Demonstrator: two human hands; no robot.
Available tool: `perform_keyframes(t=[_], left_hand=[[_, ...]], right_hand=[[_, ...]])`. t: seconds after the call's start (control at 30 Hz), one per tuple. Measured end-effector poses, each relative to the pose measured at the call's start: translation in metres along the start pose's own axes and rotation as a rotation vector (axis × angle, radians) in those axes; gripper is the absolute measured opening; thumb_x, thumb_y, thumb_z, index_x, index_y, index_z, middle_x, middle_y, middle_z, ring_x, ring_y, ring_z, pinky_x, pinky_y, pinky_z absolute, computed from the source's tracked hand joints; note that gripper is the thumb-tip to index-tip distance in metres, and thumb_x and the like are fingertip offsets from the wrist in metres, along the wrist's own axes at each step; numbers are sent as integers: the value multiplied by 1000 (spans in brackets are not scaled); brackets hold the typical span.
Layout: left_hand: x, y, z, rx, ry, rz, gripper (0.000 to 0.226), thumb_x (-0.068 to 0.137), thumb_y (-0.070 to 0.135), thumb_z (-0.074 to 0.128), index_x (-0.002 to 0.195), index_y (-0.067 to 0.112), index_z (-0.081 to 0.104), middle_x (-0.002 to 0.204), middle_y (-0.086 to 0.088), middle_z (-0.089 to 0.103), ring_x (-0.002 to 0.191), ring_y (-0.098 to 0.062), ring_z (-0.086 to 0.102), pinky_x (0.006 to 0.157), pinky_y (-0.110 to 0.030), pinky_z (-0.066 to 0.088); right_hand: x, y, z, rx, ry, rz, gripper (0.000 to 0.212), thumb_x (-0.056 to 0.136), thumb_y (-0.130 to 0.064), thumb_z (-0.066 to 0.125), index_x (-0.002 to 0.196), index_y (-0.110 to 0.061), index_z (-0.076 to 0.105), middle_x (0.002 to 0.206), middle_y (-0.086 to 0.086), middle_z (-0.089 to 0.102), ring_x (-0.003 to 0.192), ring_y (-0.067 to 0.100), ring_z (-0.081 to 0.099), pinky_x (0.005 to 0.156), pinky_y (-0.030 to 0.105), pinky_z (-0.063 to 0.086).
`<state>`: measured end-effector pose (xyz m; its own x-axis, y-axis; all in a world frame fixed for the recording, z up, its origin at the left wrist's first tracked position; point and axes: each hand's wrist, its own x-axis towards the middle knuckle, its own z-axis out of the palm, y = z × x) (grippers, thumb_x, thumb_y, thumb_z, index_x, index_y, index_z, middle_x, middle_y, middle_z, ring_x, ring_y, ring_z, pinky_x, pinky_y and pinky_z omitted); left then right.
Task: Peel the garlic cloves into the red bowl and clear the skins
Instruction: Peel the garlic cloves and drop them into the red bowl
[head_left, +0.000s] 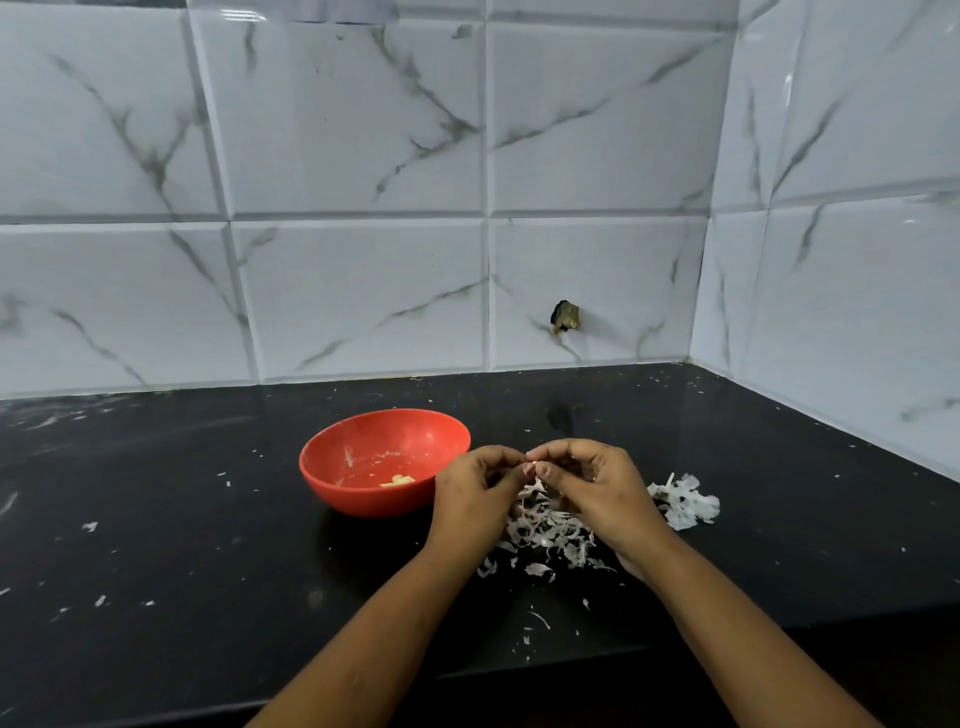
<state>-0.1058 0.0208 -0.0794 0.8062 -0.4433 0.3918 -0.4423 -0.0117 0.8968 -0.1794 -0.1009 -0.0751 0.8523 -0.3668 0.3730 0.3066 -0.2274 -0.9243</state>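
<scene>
A red bowl (363, 462) stands on the black counter with a few peeled yellowish garlic cloves (397, 481) at its bottom. Just right of the bowl, my left hand (475, 493) and my right hand (597, 483) meet fingertip to fingertip above a heap of white garlic skins (545, 535). Both hands pinch a small garlic clove (531, 463) between them; most of it is hidden by the fingers. A second clump of skins (685, 501) lies to the right of my right hand.
The black counter (182, 519) is dotted with small skin flakes. White marble-look tiled walls close it off at the back and right, meeting in a corner (693, 361). A small brown fitting (565, 316) sticks out of the back wall. The counter's front edge runs below my forearms.
</scene>
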Motion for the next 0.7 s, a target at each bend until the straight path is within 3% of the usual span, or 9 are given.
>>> perform_keyframes(t=[0.13, 0.3, 0.53, 0.7], left_hand=[[0, -2, 2, 84, 76, 64, 18, 85, 11, 69, 80, 28, 67, 66, 9, 67, 49, 2, 55, 56, -21, 49], [-4, 2, 2, -14, 98, 69, 13, 87, 5, 65, 94, 14, 70, 76, 0, 71, 50, 3, 58, 50, -12, 45], [-2, 1, 2, -91, 75, -8, 12, 88, -1, 60, 95, 4, 69, 72, -5, 69, 47, -1, 58, 48, -13, 44], [-5, 4, 4, -197, 63, -13, 10, 87, -3, 62, 94, -1, 69, 68, -8, 67, 45, -2, 57, 46, -13, 43]], right_hand=[[-1, -2, 1, 70, -21, 21, 17, 89, 1, 62, 98, -7, 73, 88, 5, 74, 80, 6, 68, 66, 16, 52], [-2, -1, 2, 26, -34, -51, 24, 87, 2, 63, 102, -13, 74, 101, 4, 72, 93, 14, 69, 76, 21, 55], [-2, 3, 5, -116, 26, -120, 22, 86, -2, 68, 100, -17, 76, 103, 0, 68, 85, 12, 70, 71, 20, 55], [-5, 3, 7, -159, 96, -213, 28, 84, 7, 65, 92, -17, 77, 96, 0, 67, 82, 14, 70, 73, 26, 59]])
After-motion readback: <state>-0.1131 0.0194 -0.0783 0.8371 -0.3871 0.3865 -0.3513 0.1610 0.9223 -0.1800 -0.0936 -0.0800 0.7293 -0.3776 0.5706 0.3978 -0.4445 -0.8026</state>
